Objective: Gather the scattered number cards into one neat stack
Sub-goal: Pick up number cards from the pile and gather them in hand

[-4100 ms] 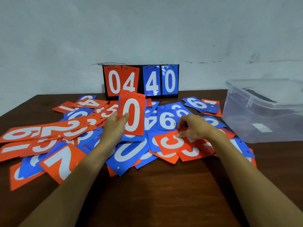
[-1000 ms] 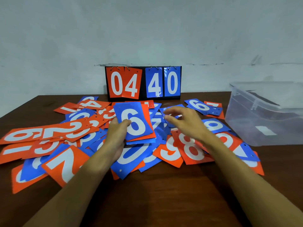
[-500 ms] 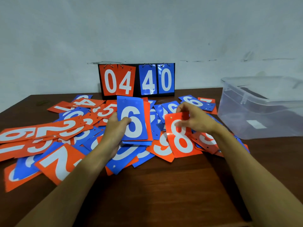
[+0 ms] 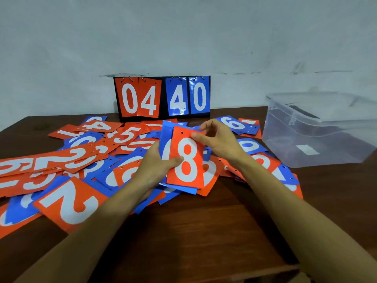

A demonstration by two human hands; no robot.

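Orange and blue number cards point(image 4: 67, 203) lie scattered over the brown table point(image 4: 193, 237), mostly on its left and centre. My left hand point(image 4: 157, 166) holds a small stack of cards upright, thumb on its face. On top of the stack sits an orange 8 card point(image 4: 186, 160), with a blue card showing behind its left edge. My right hand point(image 4: 220, 139) pinches the top right corner of the 8 card against the stack. More cards point(image 4: 265, 160) lie under and to the right of my right wrist.
A flip scoreboard point(image 4: 162, 98) reading 04 40 stands at the back against the wall. A clear plastic box point(image 4: 318, 129) sits at the right of the table. Bare wood shows along the table's near edge.
My right hand picked the orange 8 card up from the pile and carried it left onto the stack, covering the blue 6. The stack has grown since the orange 0 was on top.
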